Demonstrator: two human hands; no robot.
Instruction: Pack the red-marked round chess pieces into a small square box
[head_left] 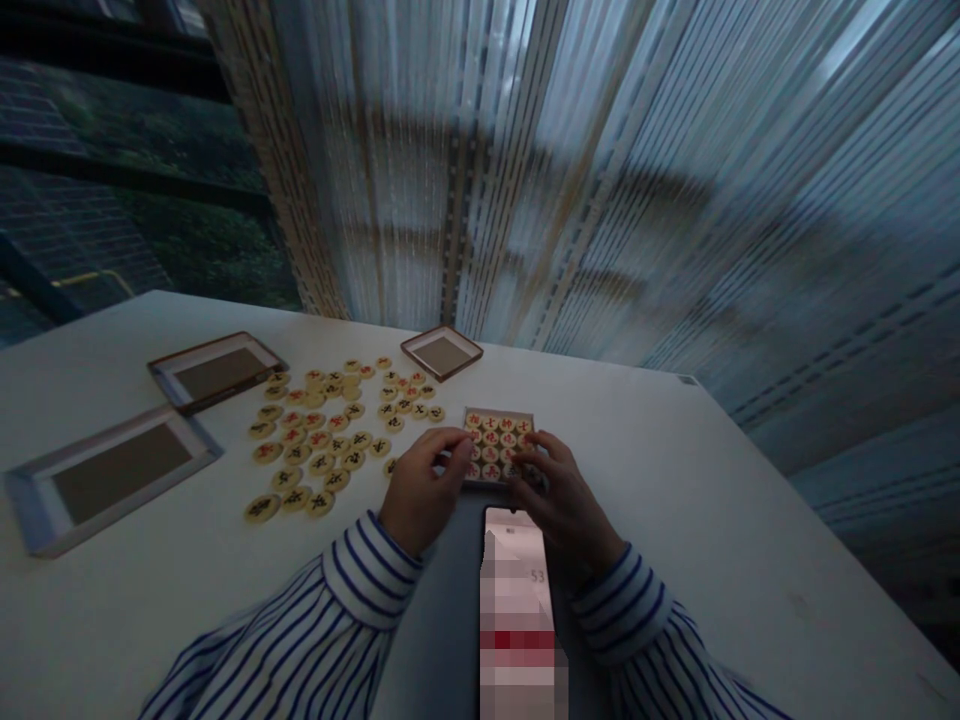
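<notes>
A small open box point(498, 412) lies flat, with rows of round Chinese chess pieces point(490, 438) bearing red characters inside. At its left side is my left hand point(426, 488), closed, with thumb and forefinger drawn together against the left column. Whether a piece sits in that pinch is hidden. My right hand point(566, 500) bends over the right side of the box, its fingers curled on the piece in the lower right corner, which is partly covered. Below the box, between my forearms, lies a lit phone point(517, 570).
Many loose Chinese chess pieces point(319, 440), with black or red characters, spread to the left. Three shallow trays stand beyond and beside them: a large one point(210, 455), a brown-rimmed one point(161, 372) and a small one point(471, 352). A string curtain point(480, 180) hangs behind the white table point(675, 520).
</notes>
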